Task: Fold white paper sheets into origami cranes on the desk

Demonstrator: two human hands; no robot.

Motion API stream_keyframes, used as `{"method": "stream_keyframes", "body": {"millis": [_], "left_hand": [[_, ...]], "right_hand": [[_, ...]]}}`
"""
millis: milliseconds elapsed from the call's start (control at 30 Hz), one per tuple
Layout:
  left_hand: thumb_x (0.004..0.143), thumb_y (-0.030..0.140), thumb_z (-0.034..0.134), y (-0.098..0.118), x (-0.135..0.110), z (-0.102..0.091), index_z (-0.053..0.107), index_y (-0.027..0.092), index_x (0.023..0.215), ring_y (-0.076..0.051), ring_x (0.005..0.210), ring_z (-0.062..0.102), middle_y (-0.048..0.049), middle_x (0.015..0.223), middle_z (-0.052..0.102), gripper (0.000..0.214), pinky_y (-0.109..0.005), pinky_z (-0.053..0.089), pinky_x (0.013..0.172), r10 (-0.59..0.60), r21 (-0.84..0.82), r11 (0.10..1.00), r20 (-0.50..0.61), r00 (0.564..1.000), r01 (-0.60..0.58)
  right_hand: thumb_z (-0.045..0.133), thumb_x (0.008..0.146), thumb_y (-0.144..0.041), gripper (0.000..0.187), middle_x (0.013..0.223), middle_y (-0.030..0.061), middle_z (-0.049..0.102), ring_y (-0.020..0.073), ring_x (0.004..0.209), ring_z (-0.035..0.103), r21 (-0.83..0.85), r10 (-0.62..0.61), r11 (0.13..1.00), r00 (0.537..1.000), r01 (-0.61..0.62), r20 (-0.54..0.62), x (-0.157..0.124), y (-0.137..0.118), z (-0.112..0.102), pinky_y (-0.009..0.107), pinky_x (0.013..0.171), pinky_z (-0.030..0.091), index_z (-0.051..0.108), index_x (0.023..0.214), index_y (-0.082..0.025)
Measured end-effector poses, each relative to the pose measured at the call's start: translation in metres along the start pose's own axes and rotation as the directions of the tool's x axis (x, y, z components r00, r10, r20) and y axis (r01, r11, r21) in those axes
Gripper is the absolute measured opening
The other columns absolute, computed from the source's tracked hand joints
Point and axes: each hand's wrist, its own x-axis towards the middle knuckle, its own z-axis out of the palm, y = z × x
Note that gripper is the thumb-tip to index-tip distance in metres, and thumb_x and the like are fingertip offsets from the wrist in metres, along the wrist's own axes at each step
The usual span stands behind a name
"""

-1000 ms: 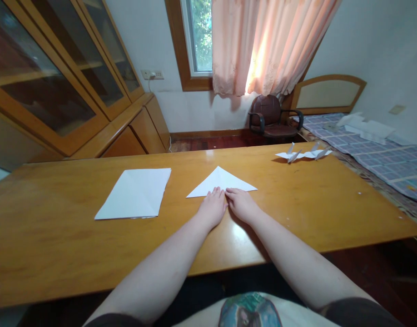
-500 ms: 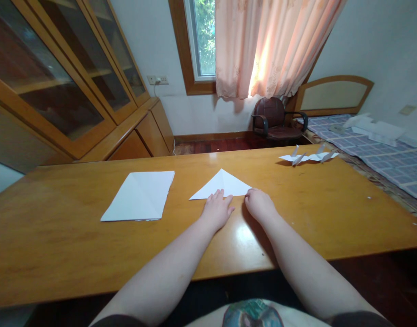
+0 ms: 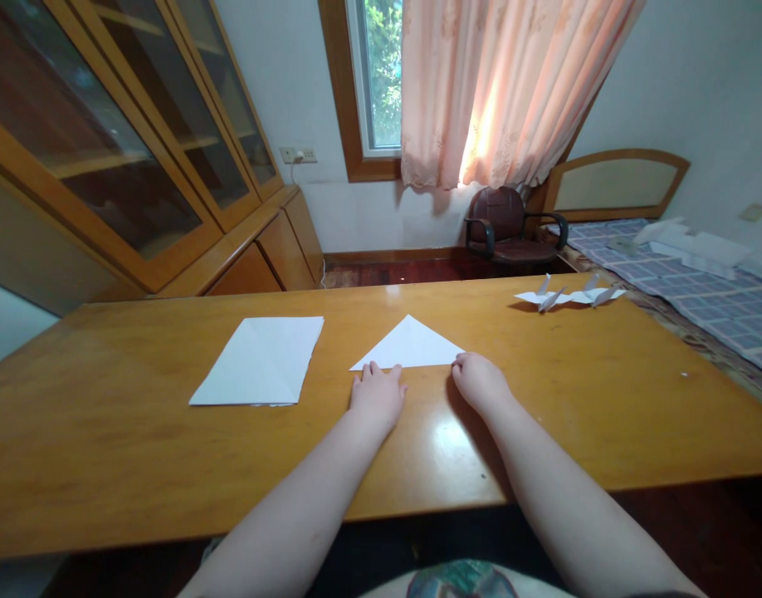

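A white folded paper triangle [image 3: 409,347] lies flat on the wooden table [image 3: 107,440], its point toward the far side. My left hand [image 3: 376,397] rests palm down with its fingertips at the triangle's lower edge, holding nothing. My right hand [image 3: 479,382] sits on the bare wood, loosely curled, just beside the triangle's lower right corner and holding nothing. Left of both hands lies a stack or folded sheet of white paper [image 3: 257,361] with visible creases, not touched by either hand.
Small white folded paper figures [image 3: 568,296], possibly origami cranes, stand near the table's far right edge. Beyond that edge are a bed with a checked blue cover [image 3: 698,274], a dark leather chair [image 3: 505,224] and a glass-fronted wooden cabinet [image 3: 119,141].
My hands, together on the triangle's lower edge a second ago, have drawn apart and back toward me. The right hand has left the paper. The view has shifted slightly.
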Motion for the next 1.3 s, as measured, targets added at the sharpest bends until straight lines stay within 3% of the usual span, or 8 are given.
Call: {"method": "stream_keyframes", "body": {"millis": [133, 333, 467, 667, 767, 867, 1000, 1300], "left_hand": [[0.09, 0.043, 0.041, -0.012, 0.0, -0.006, 0.055, 0.028, 0.126, -0.035, 0.122, 0.047, -0.0179, 0.131, 0.052, 0.041, -0.049, 0.043, 0.09, 0.015, -0.043, 0.999, 0.04, 0.999, -0.014], [0.092, 0.035, 0.038, -0.024, 0.011, -0.01, 0.067, 0.021, 0.098, -0.028, 0.099, 0.06, -0.0107, 0.101, 0.065, 0.033, -0.047, 0.044, 0.09, 0.055, -0.04, 0.998, -0.062, 0.997, -0.058], [0.091, 0.034, 0.044, -0.02, 0.015, -0.002, 0.063, 0.026, 0.113, -0.027, 0.114, 0.053, -0.0092, 0.122, 0.06, 0.03, -0.051, 0.032, 0.103, 0.184, -0.04, 0.981, -0.092, 0.979, -0.188], [0.089, 0.045, 0.048, 0.008, 0.01, 0.016, 0.045, 0.026, 0.137, -0.029, 0.133, 0.035, -0.0084, 0.147, 0.039, 0.051, -0.046, 0.026, 0.11, 0.35, -0.061, 0.933, -0.091, 0.932, -0.356], [0.09, 0.044, 0.046, 0.011, 0.006, 0.016, 0.043, 0.02, 0.139, -0.029, 0.134, 0.035, -0.0123, 0.148, 0.038, 0.054, -0.046, 0.029, 0.109, 0.273, -0.064, 0.959, -0.071, 0.959, -0.277], [0.089, 0.043, 0.047, 0.002, 0.003, 0.011, 0.04, 0.013, 0.141, -0.033, 0.137, 0.03, -0.0187, 0.149, 0.033, 0.059, -0.049, 0.032, 0.106, 0.057, -0.005, 0.998, 0.021, 0.998, -0.056], [0.086, 0.045, 0.049, -0.01, 0.003, 0.001, 0.046, 0.004, 0.135, -0.035, 0.129, 0.039, -0.0253, 0.141, 0.041, 0.063, -0.048, 0.04, 0.098, -0.161, 0.099, 0.983, 0.076, 0.984, 0.154], [0.087, 0.03, 0.04, -0.037, 0.007, -0.02, 0.067, 0.01, 0.112, -0.033, 0.109, 0.055, -0.0227, 0.119, 0.058, 0.042, -0.043, 0.047, 0.084, -0.269, 0.109, 0.96, 0.099, 0.958, 0.258]], "right_hand": [[0.04, 0.085, -0.021, 0.032, 0.089, 0.0136, 0.071, 0.0214, 0.083, 0.065, 0.021, 0.004, 1.0, 1.0, -0.004, 0.012, 0.0, 0.001, -0.002, 0.028, 0.071, 0.044, 0.071, 0.087, -0.015], [0.041, 0.086, -0.024, 0.031, 0.088, 0.0119, 0.072, 0.0225, 0.083, 0.065, 0.001, 0.015, 1.0, 1.0, -0.015, 0.008, 0.0, 0.004, -0.004, 0.03, 0.073, 0.045, 0.072, 0.085, -0.018], [0.041, 0.088, -0.02, 0.032, 0.105, 0.0105, 0.069, 0.0213, 0.098, 0.062, -0.051, -0.186, 0.982, 0.979, 0.182, -0.088, 0.002, 0.005, 0.0, 0.033, 0.092, 0.04, 0.072, 0.089, -0.019], [0.053, 0.088, -0.037, 0.051, 0.144, 0.0135, 0.043, 0.0246, 0.133, 0.039, 0.017, -0.478, 0.878, 0.878, 0.479, -0.025, 0.005, 0.0, 0.022, 0.042, 0.108, 0.03, 0.049, 0.136, -0.02], [0.053, 0.088, -0.041, 0.056, 0.149, 0.014, 0.036, 0.0271, 0.138, 0.03, 0.019, -0.458, 0.889, 0.888, 0.458, 0.024, 0.007, -0.001, 0.03, 0.049, 0.11, 0.024, 0.044, 0.14, -0.02], [0.051, 0.09, -0.04, 0.056, 0.15, 0.0125, 0.033, 0.026, 0.14, 0.027, 0.039, -0.446, 0.895, 0.894, 0.445, 0.044, 0.008, 0.001, 0.031, 0.048, 0.112, 0.023, 0.041, 0.142, -0.021], [0.05, 0.09, -0.039, 0.057, 0.152, 0.0114, 0.031, 0.0255, 0.14, 0.026, 0.049, -0.444, 0.896, 0.894, 0.442, 0.053, 0.008, 0.002, 0.029, 0.047, 0.113, 0.022, 0.04, 0.143, -0.021], [0.051, 0.089, -0.039, 0.056, 0.152, 0.0087, 0.031, 0.025, 0.14, 0.026, 0.072, -0.419, 0.907, 0.906, 0.415, 0.062, 0.007, 0.001, 0.028, 0.046, 0.113, 0.021, 0.041, 0.142, -0.023]]}}
